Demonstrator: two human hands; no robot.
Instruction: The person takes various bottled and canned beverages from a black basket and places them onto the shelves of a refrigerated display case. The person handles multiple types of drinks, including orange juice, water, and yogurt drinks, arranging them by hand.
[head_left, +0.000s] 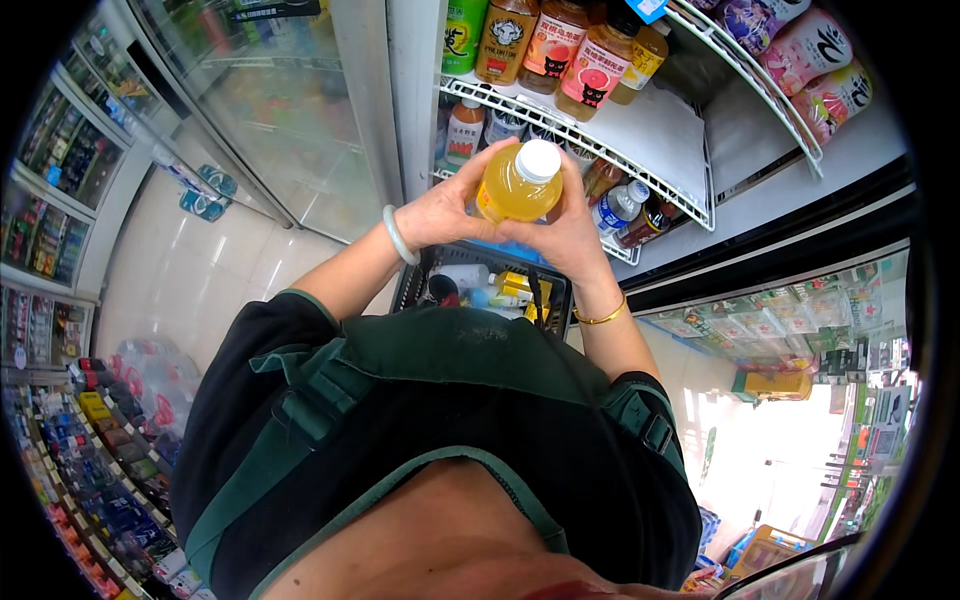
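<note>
Between both palms I hold a plastic bottle of yellow drink (517, 184) with a white screw cap. My left hand (442, 206) grips its left side, and a pale bangle circles that wrist. On the other side my right hand (570, 232) grips it, with a gold bracelet at the wrist. The thumbs come close together on the near side of the bottle. Just below sits a black plastic crate (409, 281) holding several bottles lying down. Beyond my hands is a white wire cooler shelf (660, 124) with upright drink bottles along its left part.
A lower shelf holds a water bottle (620, 206) and other drinks. At upper right a higher wire shelf (750, 71) juts out with bottles. A glass cooler door (262, 97) stands at left. Stocked shelves (112, 480) and large clear plastic bottles (157, 382) fill the lower left.
</note>
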